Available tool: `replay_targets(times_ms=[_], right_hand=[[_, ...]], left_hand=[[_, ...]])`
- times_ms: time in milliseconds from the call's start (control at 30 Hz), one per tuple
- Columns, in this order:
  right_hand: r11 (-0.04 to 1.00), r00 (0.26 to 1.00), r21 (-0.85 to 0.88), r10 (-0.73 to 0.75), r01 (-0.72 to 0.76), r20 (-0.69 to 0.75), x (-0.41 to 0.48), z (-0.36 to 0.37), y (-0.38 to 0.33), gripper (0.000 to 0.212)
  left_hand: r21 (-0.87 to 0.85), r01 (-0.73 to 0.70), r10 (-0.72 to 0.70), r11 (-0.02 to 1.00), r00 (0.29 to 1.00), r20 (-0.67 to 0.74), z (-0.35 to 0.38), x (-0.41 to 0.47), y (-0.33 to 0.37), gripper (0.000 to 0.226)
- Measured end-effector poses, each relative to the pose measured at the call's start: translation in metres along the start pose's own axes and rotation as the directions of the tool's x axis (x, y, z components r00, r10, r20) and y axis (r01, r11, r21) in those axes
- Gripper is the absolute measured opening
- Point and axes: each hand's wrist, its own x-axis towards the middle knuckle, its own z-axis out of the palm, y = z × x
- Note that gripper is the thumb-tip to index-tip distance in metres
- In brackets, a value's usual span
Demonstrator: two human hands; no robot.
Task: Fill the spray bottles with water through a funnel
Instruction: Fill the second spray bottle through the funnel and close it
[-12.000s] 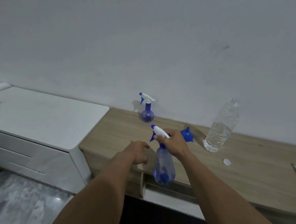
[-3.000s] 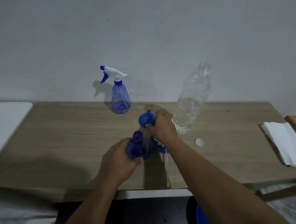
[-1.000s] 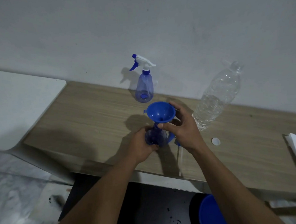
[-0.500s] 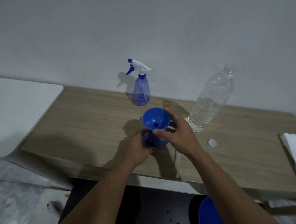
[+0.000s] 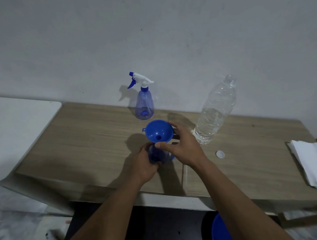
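A blue funnel [image 5: 158,130] stands in the neck of an open blue spray bottle [image 5: 157,155] near the front of the wooden table [image 5: 83,136]. My left hand [image 5: 144,165] is wrapped around that bottle's body. My right hand [image 5: 182,145] pinches the funnel's rim between thumb and fingers. A second blue spray bottle [image 5: 144,102], with its white trigger head on, stands by the wall. To the right stands a clear water bottle [image 5: 213,112], uncapped and partly full. Its white cap [image 5: 220,154] lies on the table.
A white cabinet top [image 5: 13,128] adjoins the table on the left. Folded white paper towels [image 5: 314,163] lie at the table's right end. A blue bucket rim [image 5: 221,233] shows on the floor under the table's front edge.
The funnel has settled lower into the bottle neck over the last second. Both hands keep the same hold. The camera view has shifted slightly.
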Motion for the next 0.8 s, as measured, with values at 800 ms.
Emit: replay_targets(times_ms=[800], right_hand=[[0.969,0.833,-0.245,-0.168,0.041,-0.526,-0.001,-0.045,-0.010,0.050]], left_hand=[[-0.293,-0.091,0.020,0.952,0.971,-0.238,-0.008,0.001,0.006,0.111]])
